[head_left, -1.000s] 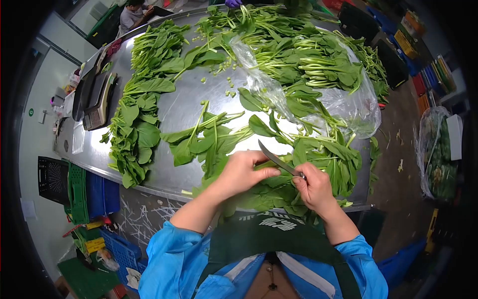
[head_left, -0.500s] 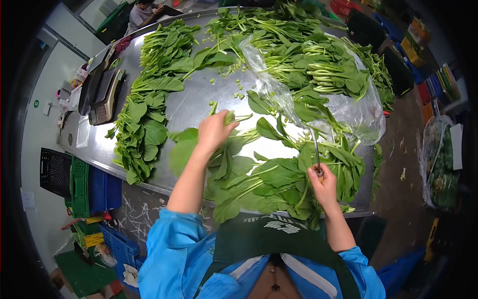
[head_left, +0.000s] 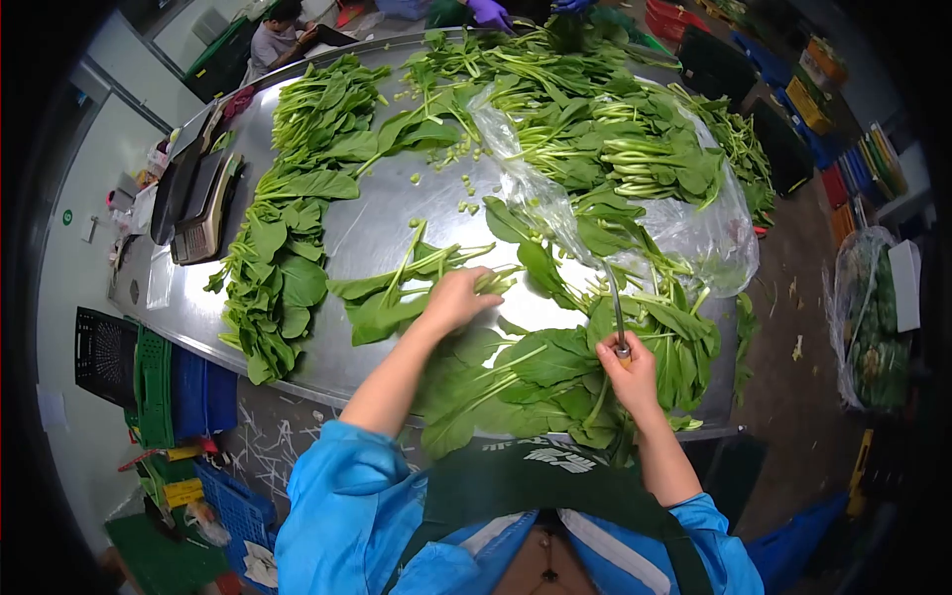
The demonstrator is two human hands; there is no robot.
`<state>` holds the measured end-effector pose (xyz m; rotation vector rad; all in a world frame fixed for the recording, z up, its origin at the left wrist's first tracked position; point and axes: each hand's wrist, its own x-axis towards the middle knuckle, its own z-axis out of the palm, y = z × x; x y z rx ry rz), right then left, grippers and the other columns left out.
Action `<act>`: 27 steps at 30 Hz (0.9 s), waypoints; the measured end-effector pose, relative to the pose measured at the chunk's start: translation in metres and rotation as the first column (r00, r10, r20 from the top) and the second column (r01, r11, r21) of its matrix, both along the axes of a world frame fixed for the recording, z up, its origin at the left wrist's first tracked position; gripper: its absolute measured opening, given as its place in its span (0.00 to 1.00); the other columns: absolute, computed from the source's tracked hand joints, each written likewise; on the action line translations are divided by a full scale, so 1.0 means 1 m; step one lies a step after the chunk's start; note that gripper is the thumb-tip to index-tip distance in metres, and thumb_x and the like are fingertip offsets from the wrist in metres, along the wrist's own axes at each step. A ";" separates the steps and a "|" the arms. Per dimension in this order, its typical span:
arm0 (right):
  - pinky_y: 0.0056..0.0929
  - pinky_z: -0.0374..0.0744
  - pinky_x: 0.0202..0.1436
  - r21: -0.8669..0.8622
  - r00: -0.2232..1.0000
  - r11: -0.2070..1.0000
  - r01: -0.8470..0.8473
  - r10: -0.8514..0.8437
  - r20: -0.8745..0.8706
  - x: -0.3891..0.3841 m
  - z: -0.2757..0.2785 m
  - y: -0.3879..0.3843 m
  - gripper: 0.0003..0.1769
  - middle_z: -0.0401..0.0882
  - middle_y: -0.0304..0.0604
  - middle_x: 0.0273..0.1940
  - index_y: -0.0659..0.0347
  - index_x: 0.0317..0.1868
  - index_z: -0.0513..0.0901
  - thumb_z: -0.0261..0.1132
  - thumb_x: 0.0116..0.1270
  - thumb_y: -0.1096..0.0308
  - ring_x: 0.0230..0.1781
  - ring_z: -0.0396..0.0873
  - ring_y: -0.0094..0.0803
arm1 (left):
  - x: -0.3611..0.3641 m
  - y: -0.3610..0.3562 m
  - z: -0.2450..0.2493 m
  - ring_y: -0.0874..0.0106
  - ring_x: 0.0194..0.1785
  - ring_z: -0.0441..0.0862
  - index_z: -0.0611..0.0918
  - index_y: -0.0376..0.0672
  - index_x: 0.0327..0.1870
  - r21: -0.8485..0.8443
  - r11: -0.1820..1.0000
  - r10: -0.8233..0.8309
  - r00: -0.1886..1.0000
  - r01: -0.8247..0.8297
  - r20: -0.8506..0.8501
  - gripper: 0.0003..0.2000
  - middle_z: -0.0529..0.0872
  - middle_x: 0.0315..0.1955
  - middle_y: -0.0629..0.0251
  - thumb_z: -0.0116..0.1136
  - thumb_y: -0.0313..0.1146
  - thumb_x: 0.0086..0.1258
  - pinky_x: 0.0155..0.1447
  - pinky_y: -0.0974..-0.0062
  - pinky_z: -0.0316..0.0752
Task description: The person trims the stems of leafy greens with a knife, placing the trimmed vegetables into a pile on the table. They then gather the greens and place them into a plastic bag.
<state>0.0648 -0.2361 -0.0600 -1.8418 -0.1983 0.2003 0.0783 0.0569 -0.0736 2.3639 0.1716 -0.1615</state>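
My left hand (head_left: 463, 300) is over the middle of the metal table (head_left: 372, 213), its fingers closed around the stems of some leafy greens (head_left: 511, 276). Beside it, to the left, lies a small group of loose greens (head_left: 382, 302). My right hand (head_left: 628, 365) grips the wooden handle of a knife with a long, thin, curved blade (head_left: 617, 302), which points away from me over the stems. Under and between both hands spreads a pile of broad-leaved greens (head_left: 540, 382) at the table's near edge.
A long row of greens (head_left: 288, 238) runs down the left, beside a scale (head_left: 203, 223). Large heaps (head_left: 565, 119) and clear plastic (head_left: 729, 233) cover the far right. Purple-gloved hands (head_left: 490, 14) show at the far edge; another person (head_left: 283, 40) sits at the back left.
My left hand has moved down and right, leaving greens on the table to its left. My right hand has shifted slightly with the knife. Purple-gloved hands have appeared at the far edge.
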 end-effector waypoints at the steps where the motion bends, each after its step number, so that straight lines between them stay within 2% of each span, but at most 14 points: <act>1: 0.20 0.69 0.30 -0.001 1.000 1.000 0.005 -0.005 -0.012 -0.003 0.005 0.004 0.08 0.74 0.35 0.23 0.64 0.34 0.76 0.65 0.59 0.69 0.24 0.69 0.18 | -0.012 -0.007 0.020 0.56 0.40 0.80 0.79 0.45 0.44 -0.030 0.999 -0.034 0.999 0.035 0.017 0.23 0.83 0.35 0.52 0.70 0.42 0.46 0.45 0.64 0.73; 4: 0.22 0.71 0.30 0.047 0.992 0.994 -0.099 0.102 -0.068 -0.009 0.037 0.027 0.12 0.74 0.38 0.24 0.63 0.39 0.76 0.64 0.60 0.64 0.24 0.71 0.22 | -0.033 -0.033 0.071 0.57 0.42 0.80 0.78 0.42 0.45 -0.224 0.972 -0.071 0.997 0.075 0.028 0.26 0.83 0.35 0.51 0.73 0.40 0.43 0.46 0.66 0.73; 6: 0.25 0.72 0.30 -0.089 0.945 0.969 -0.231 0.245 0.218 -0.010 0.053 0.035 0.17 0.74 0.41 0.25 0.63 0.42 0.75 0.62 0.62 0.57 0.23 0.73 0.30 | -0.039 -0.040 0.088 0.58 0.41 0.80 0.78 0.41 0.43 -0.212 0.975 -0.061 0.997 0.068 0.036 0.24 0.83 0.35 0.54 0.73 0.39 0.44 0.45 0.67 0.73; 7: 0.28 0.72 0.27 -0.150 0.903 0.957 -0.247 0.284 0.323 -0.009 0.055 0.035 0.18 0.74 0.45 0.27 0.62 0.40 0.75 0.59 0.63 0.54 0.22 0.74 0.38 | -0.042 -0.041 0.092 0.58 0.41 0.80 0.79 0.40 0.42 -0.214 0.972 -0.077 0.992 0.097 0.100 0.23 0.83 0.34 0.56 0.72 0.38 0.45 0.45 0.68 0.73; 8: 0.28 0.72 0.27 -0.149 0.902 0.958 -0.246 0.283 0.325 -0.009 0.058 0.034 0.18 0.74 0.45 0.27 0.62 0.40 0.75 0.59 0.63 0.54 0.22 0.74 0.38 | -0.044 -0.042 0.095 0.59 0.40 0.80 0.79 0.39 0.41 -0.219 0.968 -0.089 0.982 0.125 0.164 0.22 0.83 0.34 0.58 0.71 0.38 0.46 0.44 0.68 0.73; 9: 0.29 0.72 0.26 -0.203 0.893 0.942 -0.269 0.323 0.314 -0.010 0.062 0.032 0.17 0.75 0.45 0.27 0.62 0.39 0.74 0.59 0.64 0.55 0.22 0.75 0.38 | -0.046 -0.044 0.098 0.66 0.32 0.78 0.80 0.39 0.34 -0.203 0.972 -0.080 0.979 0.119 0.189 0.16 0.81 0.27 0.63 0.72 0.34 0.45 0.40 0.74 0.71; 10: 0.31 0.72 0.25 -0.256 0.882 0.921 -0.292 0.363 0.299 -0.011 0.066 0.030 0.16 0.75 0.45 0.27 0.62 0.38 0.74 0.59 0.64 0.56 0.22 0.75 0.39 | -0.047 -0.045 0.095 0.66 0.32 0.78 0.80 0.39 0.34 -0.205 0.972 -0.078 0.979 0.117 0.188 0.16 0.81 0.27 0.63 0.72 0.34 0.45 0.40 0.74 0.71; 12: 0.33 0.72 0.24 -0.271 0.882 0.917 -0.294 0.370 0.293 -0.014 0.071 0.032 0.14 0.75 0.45 0.28 0.61 0.36 0.74 0.59 0.64 0.57 0.21 0.76 0.39 | -0.048 -0.047 0.089 0.65 0.30 0.78 0.81 0.38 0.32 -0.111 0.970 -0.153 0.900 0.215 0.409 0.13 0.80 0.25 0.62 0.70 0.34 0.49 0.41 0.74 0.72; 13: 0.33 0.72 0.24 -0.296 0.881 0.914 -0.277 0.365 0.301 -0.015 0.073 0.032 0.13 0.75 0.45 0.27 0.61 0.36 0.74 0.60 0.63 0.58 0.21 0.76 0.39 | -0.049 -0.049 0.092 0.65 0.31 0.79 0.82 0.40 0.34 -0.090 0.972 -0.158 0.885 0.218 0.438 0.12 0.82 0.26 0.61 0.69 0.32 0.50 0.41 0.73 0.74; 14: 0.33 0.72 0.23 -0.320 0.881 0.911 -0.259 0.359 0.309 -0.015 0.074 0.033 0.13 0.75 0.45 0.27 0.61 0.36 0.74 0.60 0.63 0.59 0.20 0.76 0.39 | -0.049 -0.051 0.094 0.65 0.31 0.79 0.82 0.40 0.34 -0.090 0.972 -0.158 0.885 0.218 0.438 0.12 0.82 0.26 0.61 0.69 0.32 0.50 0.41 0.73 0.74; 16: 0.33 0.72 0.23 -0.311 0.885 0.918 -0.246 0.344 0.315 -0.015 0.074 0.032 0.12 0.75 0.45 0.27 0.61 0.35 0.74 0.61 0.62 0.60 0.20 0.76 0.39 | -0.049 -0.055 0.098 0.66 0.33 0.80 0.83 0.41 0.37 -0.222 0.961 -0.123 0.973 0.166 0.195 0.13 0.84 0.28 0.62 0.69 0.32 0.49 0.42 0.73 0.74; 20: 0.33 0.72 0.23 -0.308 0.873 0.919 -0.247 0.349 0.340 -0.014 0.076 0.028 0.11 0.75 0.44 0.26 0.61 0.35 0.74 0.61 0.61 0.61 0.20 0.76 0.39 | -0.047 -0.058 0.106 0.68 0.35 0.81 0.83 0.41 0.37 -0.253 0.946 -0.158 0.971 0.201 0.180 0.13 0.85 0.31 0.62 0.69 0.33 0.50 0.43 0.75 0.74; 22: 0.34 0.73 0.23 -0.319 0.871 0.919 -0.234 0.344 0.351 -0.014 0.075 0.027 0.11 0.76 0.44 0.26 0.61 0.35 0.74 0.62 0.61 0.61 0.21 0.76 0.40 | -0.047 -0.058 0.106 0.71 0.34 0.81 0.83 0.40 0.36 -0.376 0.908 -0.148 0.981 0.185 0.124 0.13 0.85 0.30 0.63 0.69 0.33 0.51 0.42 0.75 0.73; 27: 0.31 0.73 0.24 -0.407 0.872 0.896 -0.179 0.336 0.355 -0.008 0.053 0.007 0.11 0.75 0.45 0.26 0.62 0.36 0.75 0.61 0.61 0.63 0.21 0.76 0.38 | -0.051 -0.040 0.106 0.72 0.33 0.80 0.83 0.39 0.35 -0.364 0.888 -0.225 0.956 0.280 0.188 0.13 0.84 0.28 0.63 0.69 0.33 0.50 0.40 0.76 0.72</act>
